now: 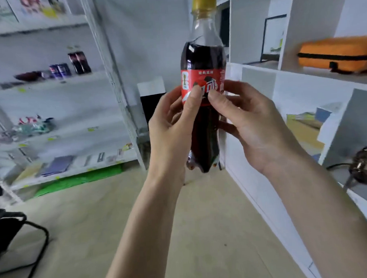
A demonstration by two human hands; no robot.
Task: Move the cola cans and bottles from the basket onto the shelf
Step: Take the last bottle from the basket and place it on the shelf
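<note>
I hold a cola bottle [203, 60] with a red label and yellow cap upright in front of me, in mid-air. My left hand [173, 126] wraps its left side, thumb on the label. My right hand [253, 123] grips its right side, fingers on the label. On the metal shelf [56, 81] at the left stand two dark cola bottles [79, 61] and two blue cans [59, 70]. No basket is in view.
A white cubby unit [280, 75] at the right holds an orange case [338, 54], boxes and a dark device [364, 168]. A black chair frame [16, 234] stands at the lower left. Wooden floor lies between the two shelves.
</note>
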